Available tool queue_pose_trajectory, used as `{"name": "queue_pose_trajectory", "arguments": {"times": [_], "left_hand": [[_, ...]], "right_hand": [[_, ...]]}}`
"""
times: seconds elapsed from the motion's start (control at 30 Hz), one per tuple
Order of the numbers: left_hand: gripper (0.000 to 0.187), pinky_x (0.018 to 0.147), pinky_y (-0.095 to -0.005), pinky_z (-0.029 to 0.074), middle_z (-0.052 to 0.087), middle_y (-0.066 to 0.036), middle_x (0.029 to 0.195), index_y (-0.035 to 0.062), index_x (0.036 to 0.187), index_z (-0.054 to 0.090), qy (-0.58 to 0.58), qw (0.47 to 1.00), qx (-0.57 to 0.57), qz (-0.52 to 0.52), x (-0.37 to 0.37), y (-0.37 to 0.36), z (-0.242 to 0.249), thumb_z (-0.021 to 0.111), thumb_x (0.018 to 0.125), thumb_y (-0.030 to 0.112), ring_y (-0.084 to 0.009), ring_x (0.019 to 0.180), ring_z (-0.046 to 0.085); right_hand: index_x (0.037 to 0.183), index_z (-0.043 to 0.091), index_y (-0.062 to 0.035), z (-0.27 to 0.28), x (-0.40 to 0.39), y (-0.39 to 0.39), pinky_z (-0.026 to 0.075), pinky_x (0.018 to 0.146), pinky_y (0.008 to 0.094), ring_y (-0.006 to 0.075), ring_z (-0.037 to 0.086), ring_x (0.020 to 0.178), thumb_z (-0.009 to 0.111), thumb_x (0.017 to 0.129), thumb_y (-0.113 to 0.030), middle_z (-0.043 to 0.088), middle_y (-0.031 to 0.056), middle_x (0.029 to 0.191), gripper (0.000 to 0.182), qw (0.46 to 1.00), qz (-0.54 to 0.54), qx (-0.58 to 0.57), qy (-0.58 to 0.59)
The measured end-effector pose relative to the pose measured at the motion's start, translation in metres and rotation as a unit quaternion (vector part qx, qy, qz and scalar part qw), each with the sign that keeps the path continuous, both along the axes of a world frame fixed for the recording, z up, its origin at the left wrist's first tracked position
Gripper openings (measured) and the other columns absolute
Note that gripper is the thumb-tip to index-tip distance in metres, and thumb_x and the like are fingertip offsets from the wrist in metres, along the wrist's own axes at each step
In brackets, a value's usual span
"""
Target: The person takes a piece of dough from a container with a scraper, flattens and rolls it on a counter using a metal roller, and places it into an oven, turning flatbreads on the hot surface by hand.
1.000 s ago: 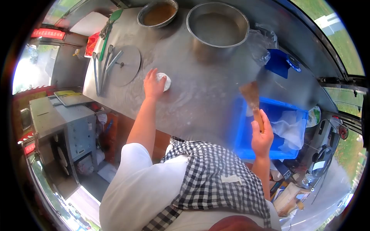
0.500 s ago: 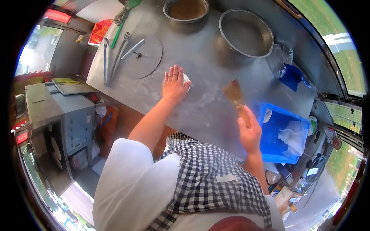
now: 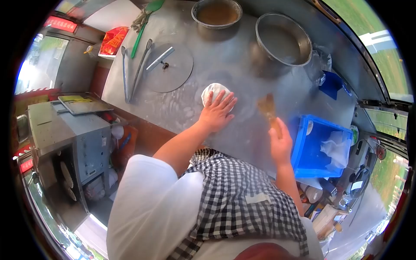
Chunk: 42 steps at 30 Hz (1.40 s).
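Note:
A flat round piece of white dough lies on the floury metal worktop. My left hand rests over its near right part, palm down with the fingers spread. To the right, my right hand is wrapped round the handle of a scraper. The scraper's wide, brownish blade points away from me, beside the dough and apart from it.
A blue crate with clear plastic in it stands at the right. Two metal bowls, one with brown contents and one larger, stand at the back. Tongs, a round lid and a green-handled tool lie at the left.
My left hand has slid right and nearer to me, its fingers spreading; the dough beneath now shows more and looks wider. The scraper stays in my right hand, and the view has shifted slightly.

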<state>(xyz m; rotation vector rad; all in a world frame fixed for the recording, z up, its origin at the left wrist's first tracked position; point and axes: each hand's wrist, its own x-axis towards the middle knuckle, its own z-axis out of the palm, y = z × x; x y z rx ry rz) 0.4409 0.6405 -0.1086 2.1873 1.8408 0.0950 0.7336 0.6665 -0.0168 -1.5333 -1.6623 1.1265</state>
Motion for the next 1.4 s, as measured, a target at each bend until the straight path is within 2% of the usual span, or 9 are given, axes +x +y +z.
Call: {"name": "queue_pose_trajectory", "arguments": {"times": [0.2, 0.3, 0.4, 0.5, 0.57, 0.67, 0.87, 1.17, 1.4], "left_hand": [[0.072, 0.133, -0.0516, 0.012, 0.025, -0.011, 0.176, 0.0081, 0.165, 0.035, -0.079, 0.984, 0.076, 0.137, -0.029, 0.027, 0.018, 0.053, 0.106, 0.045, -0.0312, 0.163, 0.02], [0.073, 0.133, -0.0479, 0.015, 0.026, -0.011, 0.175, 0.0064, 0.165, 0.033, -0.086, 0.982, 0.044, 0.16, -0.044, 0.029, 0.004, 0.053, 0.106, 0.045, -0.0312, 0.162, 0.023], [0.072, 0.133, -0.0479, 0.015, 0.025, -0.008, 0.176, 0.0084, 0.166, 0.033, -0.071, 0.99, -0.027, 0.122, -0.048, 0.025, 0.001, 0.052, 0.107, 0.044, -0.0285, 0.162, 0.023], [0.069, 0.133, -0.0476, 0.016, 0.027, -0.008, 0.176, 0.01, 0.165, 0.036, -0.085, 0.986, -0.009, 0.14, -0.06, 0.026, 0.003, 0.052, 0.107, 0.043, -0.0284, 0.162, 0.024], [0.068, 0.133, -0.0468, 0.016, 0.028, -0.008, 0.175, 0.0111, 0.165, 0.038, -0.066, 0.984, 0.027, 0.166, -0.071, 0.021, 0.002, 0.051, 0.107, 0.044, -0.0289, 0.162, 0.025], [0.061, 0.132, -0.0463, 0.022, 0.039, -0.012, 0.17, 0.0095, 0.16, 0.046, -0.11, 0.967, 0.074, 0.216, -0.09, 0.007, -0.011, 0.055, 0.106, 0.037, -0.0309, 0.158, 0.033], [0.055, 0.128, -0.0471, 0.03, 0.049, -0.014, 0.163, 0.0067, 0.153, 0.053, -0.073, 0.957, 0.146, 0.241, -0.115, -0.027, -0.025, 0.061, 0.102, 0.026, -0.0316, 0.152, 0.044], [0.052, 0.126, -0.048, 0.034, 0.055, -0.013, 0.158, 0.0048, 0.147, 0.059, -0.091, 0.945, 0.175, 0.259, -0.113, -0.03, -0.023, 0.065, 0.098, 0.02, -0.0319, 0.149, 0.048], [0.05, 0.128, -0.0464, 0.033, 0.056, -0.011, 0.157, 0.0062, 0.146, 0.061, -0.096, 0.947, 0.176, 0.251, -0.116, -0.035, -0.021, 0.064, 0.099, 0.022, -0.0288, 0.15, 0.048]], "right_hand": [[0.147, 0.058, -0.0026, -0.016, -0.022, 0.009, 0.046, 0.057, 0.0218, 0.0044, 0.055, 0.067, 0.068, 0.103, -0.018, 0.071, 0.0042, 0.106, 0.047, 0.978, -0.119, -0.151, 0.085], [0.148, 0.056, -0.0026, -0.042, -0.016, 0.015, 0.054, 0.072, 0.0277, 0.0119, 0.064, 0.081, 0.068, 0.104, -0.02, 0.071, 0.0086, 0.112, 0.049, 0.965, -0.151, -0.196, 0.089], [0.148, 0.057, -0.0029, -0.08, -0.004, 0.015, 0.055, 0.094, 0.0385, 0.0259, 0.068, 0.103, 0.068, 0.102, -0.02, 0.069, 0.0151, 0.122, 0.049, 0.975, -0.072, 0.069, -0.201], [0.145, 0.059, -0.0024, -0.058, -0.015, 0.024, 0.047, 0.111, 0.0463, 0.0378, 0.062, 0.126, 0.068, 0.1, -0.019, 0.066, 0.0205, 0.133, 0.048, 0.96, 0.021, 0.165, -0.224], [0.144, 0.06, -0.002, -0.047, -0.044, 0.037, 0.048, 0.111, 0.0472, 0.04, 0.061, 0.129, 0.068, 0.098, -0.018, 0.064, 0.021, 0.139, 0.049, 0.959, 0.09, 0.185, -0.196], [0.145, 0.058, 0.0007, -0.039, -0.11, 0.057, 0.045, 0.116, 0.0489, 0.0389, 0.057, 0.137, 0.067, 0.099, -0.021, 0.061, 0.0213, 0.147, 0.052, 0.94, 0.224, 0.207, -0.154], [0.161, 0.041, -0.0014, -0.095, -0.204, 0.072, 0.016, 0.133, 0.0494, 0.0332, 0.029, 0.16, 0.053, 0.106, -0.051, 0.037, 0.018, 0.169, 0.075, 0.856, 0.404, 0.231, -0.223], [0.168, 0.026, -0.0067, -0.106, -0.216, 0.063, 0.006, 0.133, 0.053, 0.0294, 0.012, 0.165, 0.053, 0.102, -0.062, 0.018, 0.0108, 0.178, 0.09, 0.794, 0.466, 0.223, -0.319], [0.167, 0.031, -0.0069, -0.105, -0.222, 0.044, 0.007, 0.133, 0.0539, 0.0285, 0.016, 0.164, 0.055, 0.103, -0.058, 0.024, 0.0102, 0.176, 0.085, 0.803, 0.458, 0.237, -0.299]]}}
